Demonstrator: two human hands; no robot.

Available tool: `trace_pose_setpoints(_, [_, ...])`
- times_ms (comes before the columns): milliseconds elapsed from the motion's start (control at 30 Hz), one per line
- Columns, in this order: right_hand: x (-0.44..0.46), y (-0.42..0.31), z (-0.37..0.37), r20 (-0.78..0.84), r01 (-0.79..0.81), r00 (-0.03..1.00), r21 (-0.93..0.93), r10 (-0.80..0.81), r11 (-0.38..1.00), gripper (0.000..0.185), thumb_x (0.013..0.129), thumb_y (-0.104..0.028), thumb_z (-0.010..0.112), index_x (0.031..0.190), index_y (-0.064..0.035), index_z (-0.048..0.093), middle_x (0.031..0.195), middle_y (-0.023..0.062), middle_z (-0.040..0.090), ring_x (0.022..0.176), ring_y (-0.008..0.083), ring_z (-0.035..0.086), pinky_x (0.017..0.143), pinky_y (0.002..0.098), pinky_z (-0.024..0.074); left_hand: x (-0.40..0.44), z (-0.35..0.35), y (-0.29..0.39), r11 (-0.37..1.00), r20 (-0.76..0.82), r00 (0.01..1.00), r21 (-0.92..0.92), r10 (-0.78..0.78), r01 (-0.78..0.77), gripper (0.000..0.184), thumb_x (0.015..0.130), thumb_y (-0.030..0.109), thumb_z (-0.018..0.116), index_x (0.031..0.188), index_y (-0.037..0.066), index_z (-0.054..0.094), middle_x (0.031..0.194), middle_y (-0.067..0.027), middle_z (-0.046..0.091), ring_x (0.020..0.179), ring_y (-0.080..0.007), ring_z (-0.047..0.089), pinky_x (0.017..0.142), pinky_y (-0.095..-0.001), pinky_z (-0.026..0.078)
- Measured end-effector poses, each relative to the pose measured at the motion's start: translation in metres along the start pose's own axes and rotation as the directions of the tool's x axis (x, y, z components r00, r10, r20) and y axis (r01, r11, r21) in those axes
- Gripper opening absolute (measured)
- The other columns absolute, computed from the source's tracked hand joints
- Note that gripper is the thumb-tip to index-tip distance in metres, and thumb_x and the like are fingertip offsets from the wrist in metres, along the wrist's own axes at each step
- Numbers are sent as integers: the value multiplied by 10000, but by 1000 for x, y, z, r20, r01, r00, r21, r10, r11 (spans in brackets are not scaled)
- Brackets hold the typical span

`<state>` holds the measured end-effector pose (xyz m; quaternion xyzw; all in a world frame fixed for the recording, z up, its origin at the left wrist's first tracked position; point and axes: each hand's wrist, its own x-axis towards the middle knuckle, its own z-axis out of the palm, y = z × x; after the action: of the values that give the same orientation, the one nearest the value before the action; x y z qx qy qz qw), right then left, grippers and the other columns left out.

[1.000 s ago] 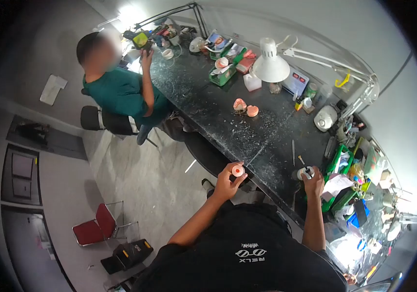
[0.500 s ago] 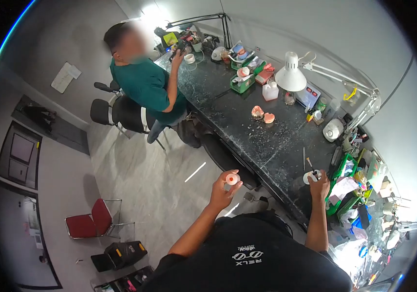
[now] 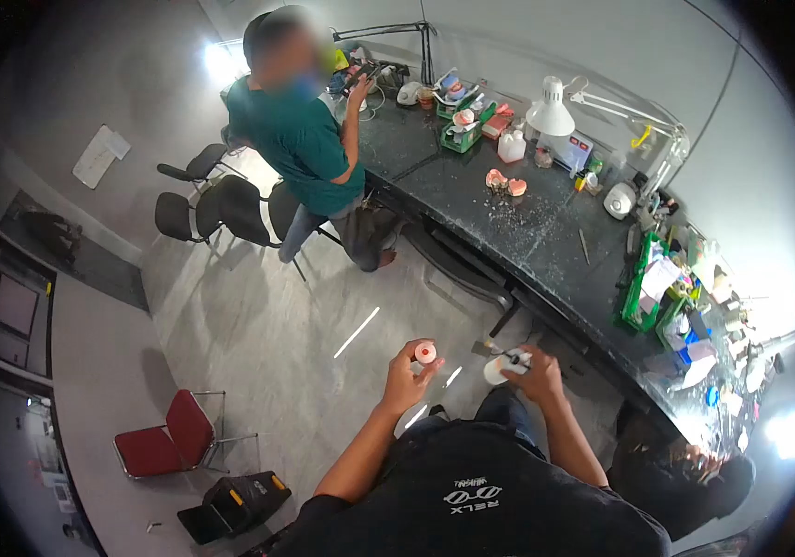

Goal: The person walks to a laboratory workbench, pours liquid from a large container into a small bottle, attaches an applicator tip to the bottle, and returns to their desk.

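My left hand [image 3: 404, 382] is closed round a small round whitish-pink container [image 3: 419, 359], which has a red spot in its middle. My right hand [image 3: 540, 377] is closed on a white cup [image 3: 495, 372]. A brush [image 3: 484, 349] and something dark are at the same fingers; how they are gripped is partly hidden. Both hands are held over the floor in front of my body, off the bench. Two pink dental casts [image 3: 506, 184] lie on the dark bench [image 3: 546, 243], with pale crumbs scattered around them.
A person [image 3: 300, 148] in a green shirt is by the bench's far left end, holding a dark object. A white lamp [image 3: 551, 116], green trays [image 3: 644, 288] and bottles line the bench. Chairs [image 3: 230, 209], a red chair [image 3: 188, 432] and a black case [image 3: 235, 506] are on the floor.
My right hand has left the bench and moved left with the white cup and brush. My left hand has shifted slightly left and down. The other person appears higher and more upright.
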<state>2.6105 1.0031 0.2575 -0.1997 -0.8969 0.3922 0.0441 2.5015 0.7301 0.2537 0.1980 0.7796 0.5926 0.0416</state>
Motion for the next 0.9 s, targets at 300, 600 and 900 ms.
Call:
trace_pose_setpoints(300, [-134,-63,16,242,65,968,-7,-61,998,665,710,-387,864,1258,-74,655,1058,184,736,996,335,715,897,415,547,-72,-36,0,1000,32,999,-15,-16,17,355,853,104,799,1168,40,650,988,-62,701,902,-138,680,865,-311,534])
trace_pose_setpoints(600, [-260,-125,10,370,416,830,89,-418,905,620,787,-350,806,1312,-89,605,1205,174,688,1069,353,678,919,431,534,-127,-39,42,997,139,988,-56,68,-60,334,852,174,801,1104,20,645,981,-93,705,889,-178,678,827,-334,540])
trace_pose_setpoints(900, [-379,-163,25,428,358,806,199,-409,912,623,846,-394,763,1363,-101,576,1320,143,641,1095,339,672,943,431,531,-239,15,64,963,602,780,-270,172,-4,350,852,127,808,1157,52,654,1052,-31,672,948,-105,620,856,-286,524])
